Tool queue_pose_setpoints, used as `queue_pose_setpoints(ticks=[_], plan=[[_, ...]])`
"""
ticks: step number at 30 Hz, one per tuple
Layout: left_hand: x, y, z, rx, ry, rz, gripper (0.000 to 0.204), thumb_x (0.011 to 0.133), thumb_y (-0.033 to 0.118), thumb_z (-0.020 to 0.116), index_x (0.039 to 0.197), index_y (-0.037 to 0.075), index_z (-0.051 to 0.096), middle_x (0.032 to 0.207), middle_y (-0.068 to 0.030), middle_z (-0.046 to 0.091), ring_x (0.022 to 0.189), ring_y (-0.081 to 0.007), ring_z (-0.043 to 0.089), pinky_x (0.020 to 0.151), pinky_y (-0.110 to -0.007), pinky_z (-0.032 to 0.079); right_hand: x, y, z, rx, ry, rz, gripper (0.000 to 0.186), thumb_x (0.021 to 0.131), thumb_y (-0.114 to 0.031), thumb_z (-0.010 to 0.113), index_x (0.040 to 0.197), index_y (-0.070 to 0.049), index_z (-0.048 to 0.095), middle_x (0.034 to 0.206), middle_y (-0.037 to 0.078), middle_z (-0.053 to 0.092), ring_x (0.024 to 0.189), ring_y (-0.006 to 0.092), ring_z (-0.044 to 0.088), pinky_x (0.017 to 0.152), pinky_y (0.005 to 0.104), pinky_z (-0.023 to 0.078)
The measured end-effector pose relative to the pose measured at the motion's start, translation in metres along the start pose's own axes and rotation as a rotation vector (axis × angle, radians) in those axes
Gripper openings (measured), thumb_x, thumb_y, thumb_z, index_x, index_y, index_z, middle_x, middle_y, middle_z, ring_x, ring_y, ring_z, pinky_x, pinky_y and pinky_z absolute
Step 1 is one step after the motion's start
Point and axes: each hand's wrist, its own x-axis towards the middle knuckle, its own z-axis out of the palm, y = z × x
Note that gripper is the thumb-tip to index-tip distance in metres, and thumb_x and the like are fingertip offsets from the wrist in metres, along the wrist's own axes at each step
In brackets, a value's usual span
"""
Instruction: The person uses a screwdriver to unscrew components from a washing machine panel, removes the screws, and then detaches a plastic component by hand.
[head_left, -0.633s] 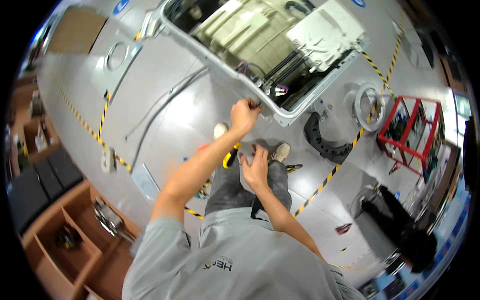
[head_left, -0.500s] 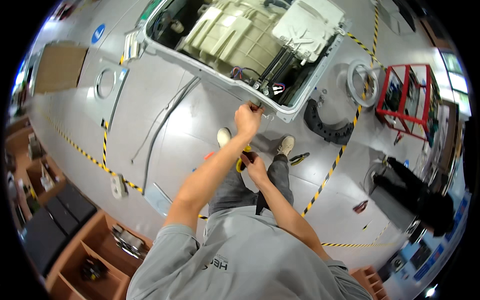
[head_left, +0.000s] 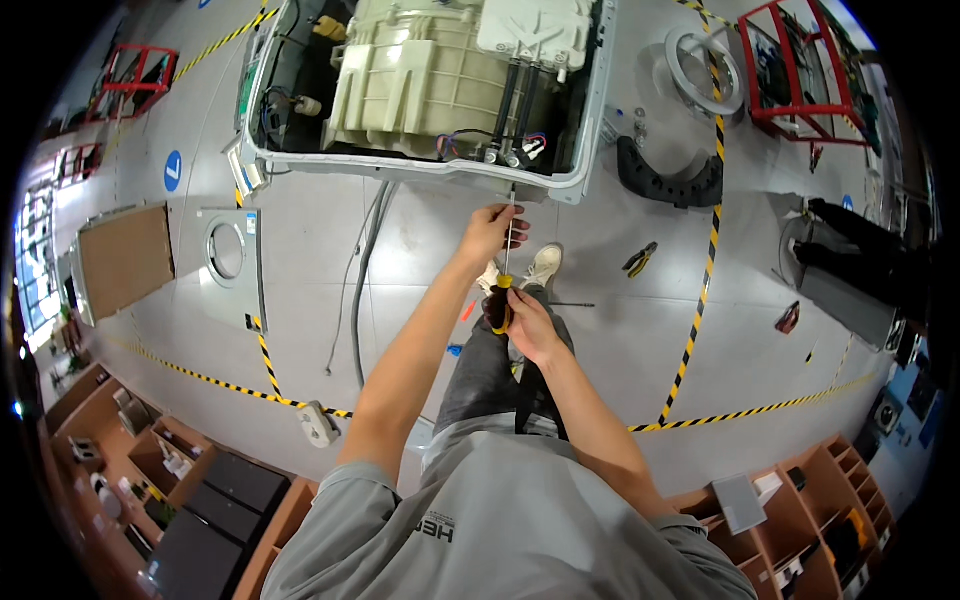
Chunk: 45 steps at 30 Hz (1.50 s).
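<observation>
A screwdriver with a yellow-and-black handle and a long thin shaft points up at the near rim of an open washing machine. My right hand is closed round its handle. Farther up, my left hand has its fingers curled about the shaft, some of them spread behind it. The tip meets the machine's lower edge; what it touches there is too small to make out. Inside the casing show a cream tub, a white plastic housing and two black struts.
Pliers and a black curved weight lie on the floor to the right, with a round door ring beyond. Grey hoses trail down at left, near a front panel. A person in black is at far right.
The view has turned, and the machine sits farther left in it. My left hand has come off the machine's edge to the screwdriver shaft; the screwdriver now points up at the edge.
</observation>
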Motion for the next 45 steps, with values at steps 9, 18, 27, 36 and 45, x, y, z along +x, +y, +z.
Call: queue_pose_setpoints(ticks=[9, 18, 27, 36, 45], plan=[[0.003, -0.008, -0.002, 0.08, 0.044, 0.091, 0.022, 0.1, 0.016, 0.059, 0.102, -0.005, 0.063, 0.086, -0.0131, 0.07, 0.072, -0.0194, 0.068, 0.065, -0.032, 0.056, 0.004, 0.018, 0.001, -0.222, 0.142, -0.245, 0.022, 0.102, -0.021, 0.057, 0.115, -0.003, 0.059, 0.097, 0.003, 0.062, 0.091, 0.0119, 0.06, 0.085, 0.0284, 0.05], [0.004, -0.002, 0.007, 0.172, 0.195, 0.168, 0.017, 0.092, 0.011, 0.07, 0.089, -0.003, 0.062, 0.084, -0.0136, 0.069, 0.068, -0.0194, 0.068, 0.06, -0.03, 0.056, 0.013, 0.023, 0.023, -0.164, 0.203, -0.295, 0.028, 0.103, -0.031, 0.056, 0.111, -0.004, 0.06, 0.095, 0.003, 0.063, 0.085, 0.0134, 0.062, 0.076, 0.0292, 0.051], [0.003, 0.009, -0.005, 0.078, 0.029, 0.09, 0.017, 0.091, 0.012, 0.071, 0.089, -0.003, 0.063, 0.077, -0.0108, 0.069, 0.063, -0.0177, 0.066, 0.056, -0.029, 0.055, 0.018, 0.02, 0.028, -0.152, 0.154, -0.276, 0.031, 0.102, -0.032, 0.057, 0.109, -0.002, 0.06, 0.092, 0.005, 0.064, 0.08, 0.017, 0.064, 0.074, 0.0314, 0.053], [0.007, 0.016, -0.012, 0.125, -0.049, 0.018, 0.016, 0.09, 0.009, 0.073, 0.088, 0.0, 0.06, 0.079, -0.0109, 0.068, 0.066, -0.0186, 0.067, 0.059, -0.029, 0.056, 0.022, 0.013, 0.025, 0.062, 0.104, -0.119, 0.029, 0.103, -0.031, 0.054, 0.111, -0.004, 0.058, 0.094, 0.007, 0.063, 0.086, 0.0185, 0.064, 0.077, 0.0341, 0.052], [0.013, 0.015, -0.001, 0.255, 0.053, 0.074, 0.012, 0.091, 0.004, 0.07, 0.089, -0.002, 0.059, 0.082, -0.0107, 0.067, 0.072, -0.0203, 0.068, 0.061, -0.03, 0.056, 0.04, -0.013, 0.058, -0.271, 0.394, -0.388, 0.018, 0.097, -0.016, 0.064, 0.093, -0.001, 0.057, 0.082, 0.005, 0.061, 0.066, 0.0148, 0.062, 0.061, 0.0287, 0.049]])
